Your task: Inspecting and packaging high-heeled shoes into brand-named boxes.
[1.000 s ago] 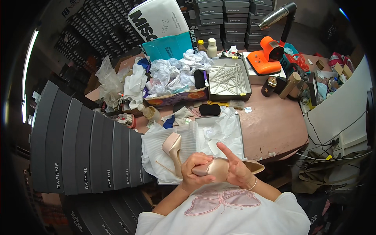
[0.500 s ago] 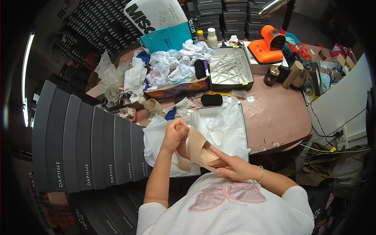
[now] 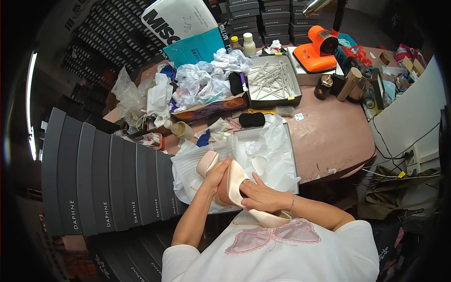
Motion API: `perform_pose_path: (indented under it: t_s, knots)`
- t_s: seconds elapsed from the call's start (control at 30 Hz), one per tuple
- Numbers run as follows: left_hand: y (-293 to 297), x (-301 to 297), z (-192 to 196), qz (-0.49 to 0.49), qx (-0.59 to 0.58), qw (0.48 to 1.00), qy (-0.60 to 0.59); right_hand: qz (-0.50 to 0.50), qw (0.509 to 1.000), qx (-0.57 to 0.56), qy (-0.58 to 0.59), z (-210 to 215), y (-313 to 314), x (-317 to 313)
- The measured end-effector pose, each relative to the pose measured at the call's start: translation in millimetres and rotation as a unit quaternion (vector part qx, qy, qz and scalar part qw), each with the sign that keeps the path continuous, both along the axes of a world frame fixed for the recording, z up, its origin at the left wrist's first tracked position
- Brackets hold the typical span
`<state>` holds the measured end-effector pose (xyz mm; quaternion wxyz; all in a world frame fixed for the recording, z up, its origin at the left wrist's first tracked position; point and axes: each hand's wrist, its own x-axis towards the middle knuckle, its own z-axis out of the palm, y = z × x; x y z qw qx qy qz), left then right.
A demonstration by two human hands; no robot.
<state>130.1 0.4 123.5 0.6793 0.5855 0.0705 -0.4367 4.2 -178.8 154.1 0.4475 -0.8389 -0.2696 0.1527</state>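
I hold a cream satin high-heeled shoe (image 3: 236,183) in front of my chest, over the table's near edge. Its thick block heel (image 3: 207,163) points up and to the left. My left hand (image 3: 219,175) is wrapped round the shoe beside the heel. The fingers of my right hand (image 3: 265,196) reach into the shoe's opening, partly hidden, with the thumb against the outside. Just beyond, an open shoe box (image 3: 293,162) lined with white tissue paper (image 3: 275,141) lies on the table. White foam wrap (image 3: 188,162) spreads left of it.
Dark grey shoe boxes (image 3: 101,188) stand stacked at my left. A box of white sticks (image 3: 275,82), crumpled paper (image 3: 202,80), an orange lamp-like tool (image 3: 312,54) and bottles (image 3: 249,44) line the back. A black pad (image 3: 252,120) and a brush (image 3: 284,111) lie beyond the open box.
The shoe has turned, so its heel now shows at the upper left. My left hand has come down onto its side, and my right hand has shifted into the opening.
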Motion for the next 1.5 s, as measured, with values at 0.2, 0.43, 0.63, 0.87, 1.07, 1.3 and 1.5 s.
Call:
perform_pose_path:
  t_s: [0.2, 0.43, 0.63, 0.87, 1.07, 1.3, 1.5]
  knots:
    - [28.6, 15.8, 5.2, 0.013, 0.048, 0.995, -0.085, 0.01, 0.998, -0.061, 0.026, -11.2, 35.5, 37.9]
    - [14.3, -17.9, 27.1, 0.201, -0.095, 0.969, -0.109, -0.116, 0.991, 0.009, -0.06, -14.8, 28.0, 34.1]
    - [-20.6, -99.2, 13.4, 0.408, -0.193, 0.89, 0.061, -0.072, 0.996, -0.033, 0.045, -6.8, 30.2, 34.0]
    - [0.4, -81.4, -16.9, 0.425, -0.17, 0.886, 0.074, -0.061, 0.97, 0.127, 0.198, 3.2, -29.3, -4.8]
    - [1.0, -77.9, -19.7, 0.347, -0.227, 0.898, 0.144, -0.059, 0.9, -0.328, -0.28, -68.7, -67.7, 52.5]
    - [-7.6, -112.4, 19.3, 0.357, -0.238, 0.881, 0.2, -0.156, 0.965, -0.007, -0.213, 4.8, -38.5, 21.7]
    - [-15.9, -104.7, 26.3, 0.349, -0.22, 0.9, 0.143, -0.047, 0.957, -0.126, -0.259, -12.2, 22.3, 58.8]
